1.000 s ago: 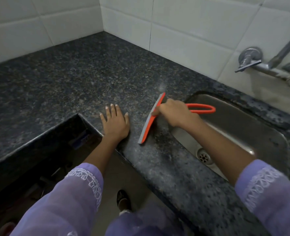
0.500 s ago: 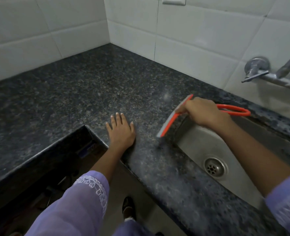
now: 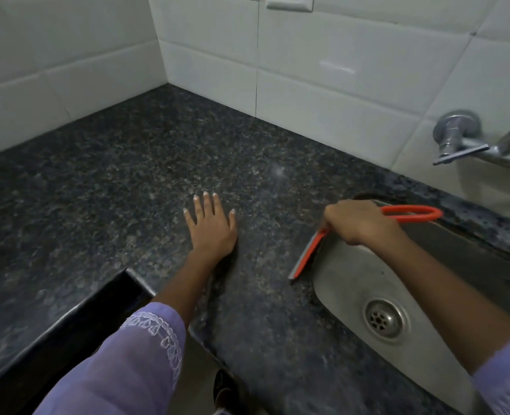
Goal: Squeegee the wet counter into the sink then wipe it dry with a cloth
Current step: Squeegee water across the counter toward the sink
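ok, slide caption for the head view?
Right hand draws orange squeegee to sink edge; left hand flat on counter.

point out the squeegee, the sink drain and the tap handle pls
squeegee (image 3: 304,255), head view, on the orange blade bar below the right hand
sink drain (image 3: 383,319), head view, on the middle of the metal strainer
tap handle (image 3: 460,154), head view, on the flat lever

White glazed wall tiles (image 3: 331,73) rise behind the counter's far edges, meeting at the far corner. A white rectangular wall plate (image 3: 289,2) sits at the top, partly cropped. A chrome wall-mounted tap (image 3: 457,136) projects at right. Below the counter's near edge — a dark shoe (image 3: 225,390) on the pale floor.
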